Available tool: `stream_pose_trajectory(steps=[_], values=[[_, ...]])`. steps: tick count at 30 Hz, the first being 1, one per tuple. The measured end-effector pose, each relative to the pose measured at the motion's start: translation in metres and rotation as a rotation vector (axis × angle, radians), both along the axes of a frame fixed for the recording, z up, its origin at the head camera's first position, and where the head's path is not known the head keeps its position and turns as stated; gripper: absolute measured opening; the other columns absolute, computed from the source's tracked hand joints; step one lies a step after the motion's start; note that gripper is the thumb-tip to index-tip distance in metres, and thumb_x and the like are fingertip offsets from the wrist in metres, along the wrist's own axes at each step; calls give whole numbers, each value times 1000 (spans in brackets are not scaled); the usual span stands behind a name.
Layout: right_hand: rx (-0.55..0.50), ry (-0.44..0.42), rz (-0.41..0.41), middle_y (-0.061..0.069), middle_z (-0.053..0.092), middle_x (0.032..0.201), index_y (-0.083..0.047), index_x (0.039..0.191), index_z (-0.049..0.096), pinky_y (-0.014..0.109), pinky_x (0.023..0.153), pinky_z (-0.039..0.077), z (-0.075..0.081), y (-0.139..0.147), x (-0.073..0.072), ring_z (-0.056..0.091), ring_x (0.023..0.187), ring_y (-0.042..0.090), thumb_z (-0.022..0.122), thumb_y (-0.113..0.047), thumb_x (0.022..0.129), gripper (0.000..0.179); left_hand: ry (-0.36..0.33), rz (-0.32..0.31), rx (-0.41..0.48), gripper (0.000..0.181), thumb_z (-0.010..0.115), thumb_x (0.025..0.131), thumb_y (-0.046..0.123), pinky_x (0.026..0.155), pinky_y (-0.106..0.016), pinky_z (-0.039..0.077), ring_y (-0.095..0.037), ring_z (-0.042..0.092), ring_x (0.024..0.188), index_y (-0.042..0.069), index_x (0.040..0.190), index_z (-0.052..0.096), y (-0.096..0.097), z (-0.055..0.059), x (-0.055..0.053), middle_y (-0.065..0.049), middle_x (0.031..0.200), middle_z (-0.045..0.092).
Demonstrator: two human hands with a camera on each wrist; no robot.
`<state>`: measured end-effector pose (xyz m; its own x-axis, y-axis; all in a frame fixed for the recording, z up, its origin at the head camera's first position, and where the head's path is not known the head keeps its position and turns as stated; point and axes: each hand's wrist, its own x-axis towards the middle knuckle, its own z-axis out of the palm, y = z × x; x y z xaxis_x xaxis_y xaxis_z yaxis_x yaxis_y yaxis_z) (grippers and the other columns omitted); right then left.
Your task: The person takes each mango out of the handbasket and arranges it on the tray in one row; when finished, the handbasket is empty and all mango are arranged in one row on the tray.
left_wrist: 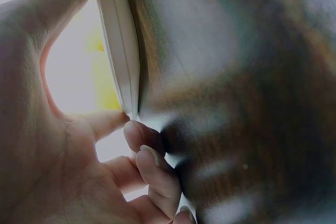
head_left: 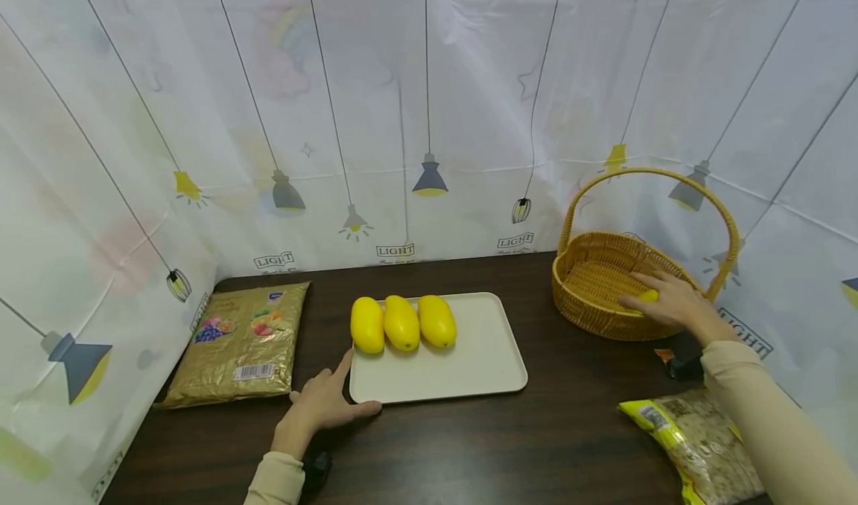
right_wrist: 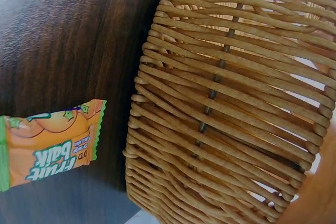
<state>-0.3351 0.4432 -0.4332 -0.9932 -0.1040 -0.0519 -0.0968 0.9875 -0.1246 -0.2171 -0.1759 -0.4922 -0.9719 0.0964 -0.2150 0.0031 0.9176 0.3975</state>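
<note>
Three yellow mangoes lie side by side on the left half of a cream tray. At the tray's near left corner is my left hand, its thumb along the front edge and its index finger along the left side. The tray's rim shows between thumb and index finger in the left wrist view. My right hand reaches inside a wicker basket with an arched handle, fingers around another yellow mango that they partly hide. In the right wrist view the basket's woven side hides the fingers.
A gold printed bag lies at the left of the dark table. At the right front, under the right forearm, is a yellow-edged clear bag. An orange candy packet lies beside the basket. A printed curtain hangs behind.
</note>
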Motion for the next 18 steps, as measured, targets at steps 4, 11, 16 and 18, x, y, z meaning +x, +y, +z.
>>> stream_pose_trajectory(steps=[4,11,16,18], values=[[14,-3,6,42,25,155,-2,155,35,83,93,34,1,1,-5,31,132,68,44,-68,97,88,-1,5,4,117,71,71,78,93,-88,28,-55,54,125,28,162,18,0,-3,-1,-30,145,51],[14,-21,25,44,24,154,1,153,36,78,102,33,1,1,-14,30,133,68,47,-68,96,90,0,11,7,117,71,71,78,92,-89,28,-54,56,122,29,162,18,2,-2,0,-30,142,53],[13,-68,11,46,23,152,2,153,35,78,104,31,1,-1,-14,27,134,68,50,-70,93,95,10,7,-7,117,72,71,77,91,-89,28,-54,56,122,28,162,19,1,-1,0,-31,141,53],[12,-78,10,46,24,152,2,153,35,78,104,30,0,-1,-14,26,135,68,51,-70,92,96,10,7,-9,117,72,71,77,91,-89,28,-54,56,122,28,162,19,0,-1,0,-31,142,53]])
